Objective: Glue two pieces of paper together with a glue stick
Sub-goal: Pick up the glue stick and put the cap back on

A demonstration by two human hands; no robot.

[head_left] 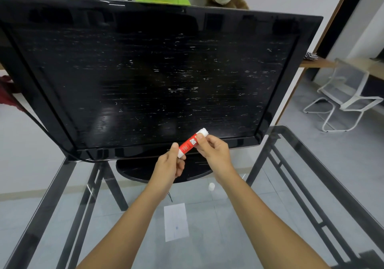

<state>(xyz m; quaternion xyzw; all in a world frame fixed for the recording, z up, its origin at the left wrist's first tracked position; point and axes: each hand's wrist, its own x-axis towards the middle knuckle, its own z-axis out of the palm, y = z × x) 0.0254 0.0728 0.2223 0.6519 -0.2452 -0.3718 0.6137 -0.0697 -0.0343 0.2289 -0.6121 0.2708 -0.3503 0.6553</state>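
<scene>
A red and white glue stick [190, 143] is held up in front of the television, tilted with its upper end to the right. My left hand [169, 165] pinches its lower white end. My right hand [214, 151] grips its upper part between thumb and fingers. A small white cap [211, 186] stands on the glass table just below my right wrist. A white piece of paper [176, 222] lies flat on the glass between my forearms, with a small blue mark on it. I cannot tell whether it is one sheet or two stacked.
A large black television [149, 77] on an oval stand [137, 171] fills the back of the glass table [270, 216], which has a black metal frame. A black cable [31, 117] hangs at the left. A white wire chair [342, 98] stands on the floor to the right.
</scene>
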